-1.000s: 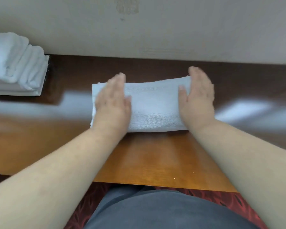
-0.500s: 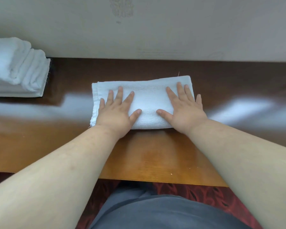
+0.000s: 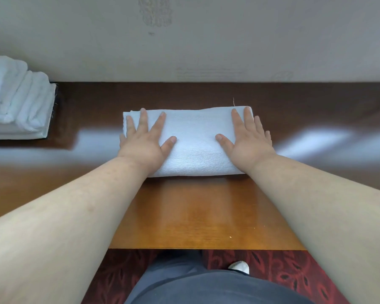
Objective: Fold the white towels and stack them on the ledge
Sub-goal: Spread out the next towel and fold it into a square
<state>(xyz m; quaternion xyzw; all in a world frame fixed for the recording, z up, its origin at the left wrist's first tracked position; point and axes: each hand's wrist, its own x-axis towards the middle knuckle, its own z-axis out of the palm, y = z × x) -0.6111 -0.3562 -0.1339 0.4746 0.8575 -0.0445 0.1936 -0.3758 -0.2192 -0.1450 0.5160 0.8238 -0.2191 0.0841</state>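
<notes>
Far left, a stack of folded white towels sits on the dark back strip of the wooden worktop, tight against the pale wall. The stack is cut off by the left frame edge, rolled folds facing you, and it is well apart from the towel you are working on.

Centre: one folded white towel lies flat on the worktop as a long rectangle, long side running left to right, set a little off the wall. A loose thread sticks up at its far right corner.

Your left hand lies flat on the towel's left end, fingers straight and spread, thumb pointing inward, palm pressing down, gripping nothing. The little finger sits at the towel's left edge.

Your right hand mirrors it on the towel's right end, fingers straight and spread, thumb inward, also flat and gripping nothing. Its outer fingers hang over the right edge toward the wood. Bare towel shows between the two thumbs.

Below the worktop's near edge you can see red patterned carpet, grey trousers, and a white shoe tip.
</notes>
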